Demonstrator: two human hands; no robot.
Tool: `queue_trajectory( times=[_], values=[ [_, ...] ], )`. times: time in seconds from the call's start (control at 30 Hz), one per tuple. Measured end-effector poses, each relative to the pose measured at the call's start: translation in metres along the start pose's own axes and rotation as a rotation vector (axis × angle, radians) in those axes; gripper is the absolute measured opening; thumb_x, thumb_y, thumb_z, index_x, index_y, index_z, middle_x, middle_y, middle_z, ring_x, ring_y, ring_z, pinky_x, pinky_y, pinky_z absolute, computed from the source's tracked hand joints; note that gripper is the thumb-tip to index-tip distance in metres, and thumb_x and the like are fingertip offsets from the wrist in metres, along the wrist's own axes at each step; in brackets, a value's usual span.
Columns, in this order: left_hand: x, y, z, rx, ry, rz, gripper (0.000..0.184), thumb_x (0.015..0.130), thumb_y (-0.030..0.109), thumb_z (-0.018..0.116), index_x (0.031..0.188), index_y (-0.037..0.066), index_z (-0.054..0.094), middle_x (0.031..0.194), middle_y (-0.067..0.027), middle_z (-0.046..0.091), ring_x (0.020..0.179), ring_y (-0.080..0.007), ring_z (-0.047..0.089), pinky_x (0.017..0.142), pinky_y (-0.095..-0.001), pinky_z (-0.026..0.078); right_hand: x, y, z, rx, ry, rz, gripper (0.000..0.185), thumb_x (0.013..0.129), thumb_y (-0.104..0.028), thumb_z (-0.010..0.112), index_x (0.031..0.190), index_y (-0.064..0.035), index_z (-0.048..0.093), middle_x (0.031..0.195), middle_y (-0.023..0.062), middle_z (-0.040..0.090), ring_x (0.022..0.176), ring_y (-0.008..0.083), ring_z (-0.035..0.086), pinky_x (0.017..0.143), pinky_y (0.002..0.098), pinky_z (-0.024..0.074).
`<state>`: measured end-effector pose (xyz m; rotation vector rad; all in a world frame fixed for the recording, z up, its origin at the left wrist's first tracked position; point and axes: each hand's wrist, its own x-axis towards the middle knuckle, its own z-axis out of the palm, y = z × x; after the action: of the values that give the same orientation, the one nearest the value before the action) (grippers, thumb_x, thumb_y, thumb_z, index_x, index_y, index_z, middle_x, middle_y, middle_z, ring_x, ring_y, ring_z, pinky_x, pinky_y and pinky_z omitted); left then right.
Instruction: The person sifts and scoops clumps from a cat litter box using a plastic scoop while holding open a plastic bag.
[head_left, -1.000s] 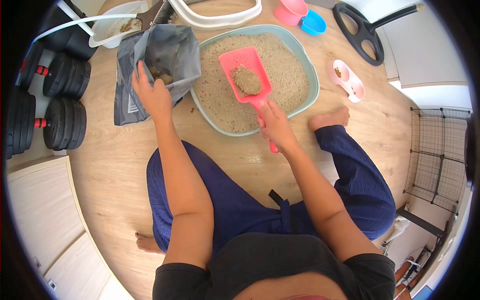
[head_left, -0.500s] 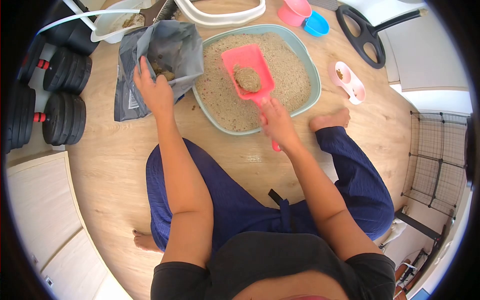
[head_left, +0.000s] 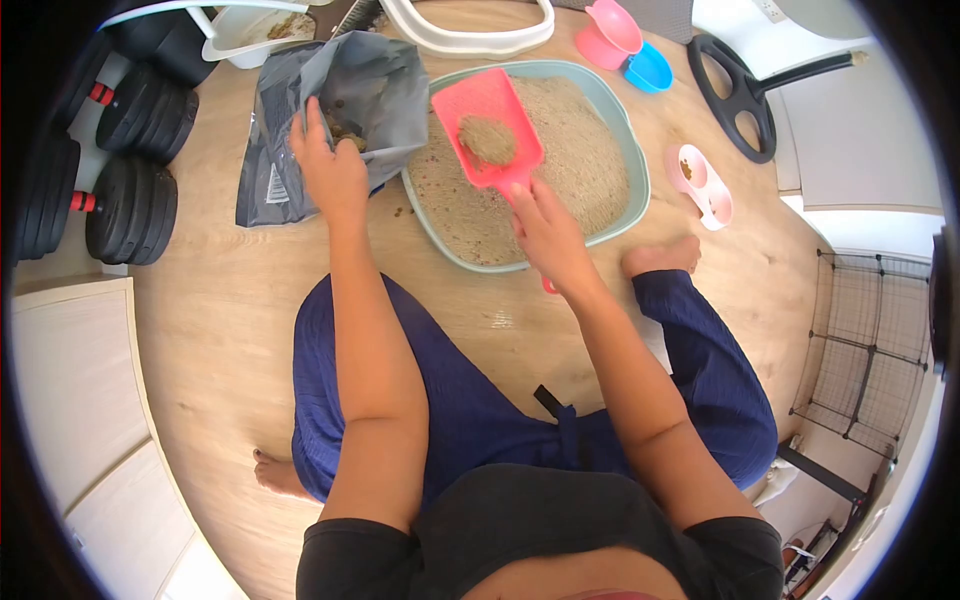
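Note:
My right hand is closed round the handle of a pink litter scoop. In the scoop lies a rounded brown clump. The scoop is over the left part of a pale green litter box, which holds beige granular litter. At the left, my left hand grips the near rim of a grey plastic bag, fingers over its edge. The bag's mouth is open towards me, and brown clumps show inside.
A white frame lies behind the box. Pink and blue containers and a pink double bowl are at the right. Black dumbbells stand at the left. Small crumbs lie between bag and box.
The scoop with its clump has shifted left over the litter, nearer the bag. My left hand stays on the bag's rim. The whole view has shifted slightly.

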<state>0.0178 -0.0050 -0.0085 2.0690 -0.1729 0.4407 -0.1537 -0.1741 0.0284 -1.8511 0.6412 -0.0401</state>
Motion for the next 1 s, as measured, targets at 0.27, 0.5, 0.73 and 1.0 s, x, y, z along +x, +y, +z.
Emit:
queue_trajectory(
  times=[0.27,0.5,0.73,1.0],
  values=[
    [0.000,0.002,0.000,-0.038,0.000,-0.038,0.060,0.075,0.006,0.045,0.135,0.011,0.044,0.143,-0.0160,0.032,0.131,-0.0313,0.034,0.103,-0.0389,0.032,0.027,-0.076,0.041,-0.687,-0.088,-0.403,0.035,0.088,-0.015,0.043,0.120,0.0018,0.048,0.098,0.0228,0.060,0.090,0.0383,0.061,0.077,0.0469,0.0480],
    [0.000,0.000,0.000,-0.029,0.016,-0.059,0.060,0.075,0.006,0.046,0.134,0.012,0.044,0.142,-0.0153,0.033,0.130,-0.0310,0.036,0.103,-0.0390,0.032,0.035,-0.074,0.046,-0.786,-0.079,-0.370,0.043,0.090,-0.019,0.049,0.129,-0.0025,0.044,0.102,0.0195,0.059,0.093,0.0375,0.059,0.080,0.0471,0.0461],
    [0.001,-0.002,0.002,-0.039,0.009,-0.033,0.061,0.074,0.005,0.046,0.135,0.012,0.044,0.143,-0.0146,0.033,0.130,-0.0311,0.036,0.103,-0.0388,0.032,0.031,-0.040,0.004,-0.408,-0.107,-0.369,0.041,0.092,-0.021,0.046,0.129,-0.0050,0.045,0.091,0.0139,0.063,0.075,0.0269,0.062,0.066,0.0373,0.0486],
    [-0.001,0.002,0.001,-0.014,0.002,-0.038,0.061,0.076,0.004,0.044,0.136,0.014,0.043,0.143,-0.0151,0.032,0.131,-0.0315,0.034,0.104,-0.0384,0.031,-0.047,0.000,-0.078,-0.122,0.206,0.117,0.038,0.095,-0.022,0.041,0.128,-0.0054,0.045,0.080,0.0079,0.060,0.061,0.0136,0.055,0.058,0.0296,0.0463]
  ],
)
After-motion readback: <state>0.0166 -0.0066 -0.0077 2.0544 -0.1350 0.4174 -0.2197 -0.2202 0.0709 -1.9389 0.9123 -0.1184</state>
